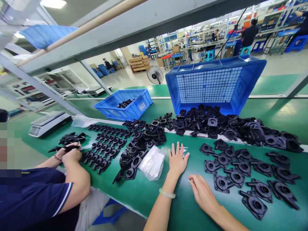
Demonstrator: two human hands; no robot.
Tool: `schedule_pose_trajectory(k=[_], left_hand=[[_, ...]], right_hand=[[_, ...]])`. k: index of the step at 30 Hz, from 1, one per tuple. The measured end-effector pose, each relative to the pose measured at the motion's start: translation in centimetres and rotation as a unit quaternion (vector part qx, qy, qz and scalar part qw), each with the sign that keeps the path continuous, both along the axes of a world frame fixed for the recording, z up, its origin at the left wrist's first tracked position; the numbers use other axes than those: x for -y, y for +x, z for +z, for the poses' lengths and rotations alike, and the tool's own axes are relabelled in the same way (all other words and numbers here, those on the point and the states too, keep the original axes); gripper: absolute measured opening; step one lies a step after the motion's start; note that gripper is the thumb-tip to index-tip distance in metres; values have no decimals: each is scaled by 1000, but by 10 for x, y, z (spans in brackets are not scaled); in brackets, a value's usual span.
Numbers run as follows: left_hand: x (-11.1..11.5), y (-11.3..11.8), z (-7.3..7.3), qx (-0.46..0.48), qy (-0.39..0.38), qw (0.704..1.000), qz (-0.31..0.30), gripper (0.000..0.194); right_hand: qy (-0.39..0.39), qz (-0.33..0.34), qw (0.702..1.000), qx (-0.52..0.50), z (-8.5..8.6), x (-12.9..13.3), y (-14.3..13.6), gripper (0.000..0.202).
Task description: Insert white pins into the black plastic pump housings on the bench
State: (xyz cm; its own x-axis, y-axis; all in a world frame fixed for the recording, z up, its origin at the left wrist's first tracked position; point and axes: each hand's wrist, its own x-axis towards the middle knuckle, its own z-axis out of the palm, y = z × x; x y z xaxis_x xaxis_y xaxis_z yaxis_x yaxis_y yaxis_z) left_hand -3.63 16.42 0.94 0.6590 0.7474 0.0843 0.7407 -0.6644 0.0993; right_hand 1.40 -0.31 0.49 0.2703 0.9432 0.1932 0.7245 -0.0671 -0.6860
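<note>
My left hand lies with fingers spread on the green tabletop, over a scatter of small white pin-like pieces. A pale bangle circles that wrist. Just right of it, my right hand pinches a tiny whitish piece between thumb and forefinger; its exact kind is too small to tell. Several black plastic housings, each with a round opening and a spout, are laid out to the right. A clear plastic bag with a white label sits left of my left hand.
A blue crate lies tipped on its side behind a heap of black parts. Farther left stand a blue bin and a scale. A co-worker's hands hold a black part beside rows of parts. A shelf beam crosses overhead.
</note>
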Motion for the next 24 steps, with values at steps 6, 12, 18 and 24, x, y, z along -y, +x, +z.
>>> schedule_pose_trajectory(k=[6, 12, 18, 24], left_hand=[[22, -9, 3, -18, -30, 999, -13, 69], [-18, 21, -1, -5, -26, 1000, -3, 73], [-59, 49, 1, -12, -27, 998, 46, 76], [-46, 41, -4, -3, -8, 999, 31, 73]], right_hand=[[22, 53, 998, -26, -3, 13, -10, 17], [12, 54, 998, -3, -8, 9, -9, 17], [0, 62, 998, -13, -6, 9, -10, 18], [14, 60, 998, -7, -2, 10, -8, 19]])
